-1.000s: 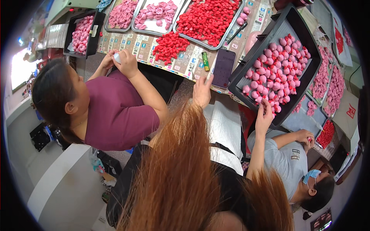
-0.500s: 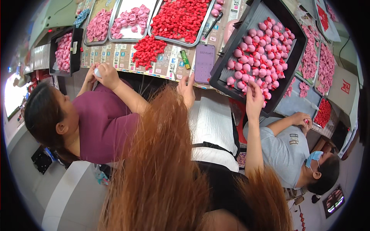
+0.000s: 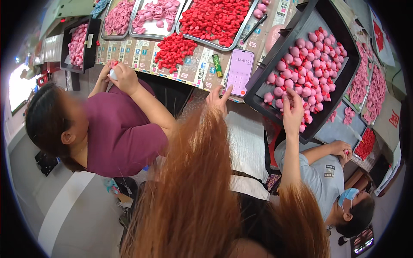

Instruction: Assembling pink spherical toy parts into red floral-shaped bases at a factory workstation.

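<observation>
We are resting our left hand (image 3: 218,100) beside the lit phone (image 3: 241,71) on the tabletop (image 3: 144,56), fingers apart and gripping nothing, index finger pointing at its lower edge. Our right hand (image 3: 294,114) is resting among pink balls (image 3: 315,81) inside the black tray (image 3: 309,23), fingers bent; we cannot tell whether it is pinching one. A stray fingertip could be pressing wrong keys; crowded balls could be rolling, causing miscounts; our long hair (image 3: 189,185), hanging forward, could be blocking our view.

Your phone (image 3: 240,72) is way brighter now, left hand (image 3: 217,103) has a fingertip over its corner, right hand (image 3: 293,114) is deeper among the pink balls (image 3: 306,91).
</observation>
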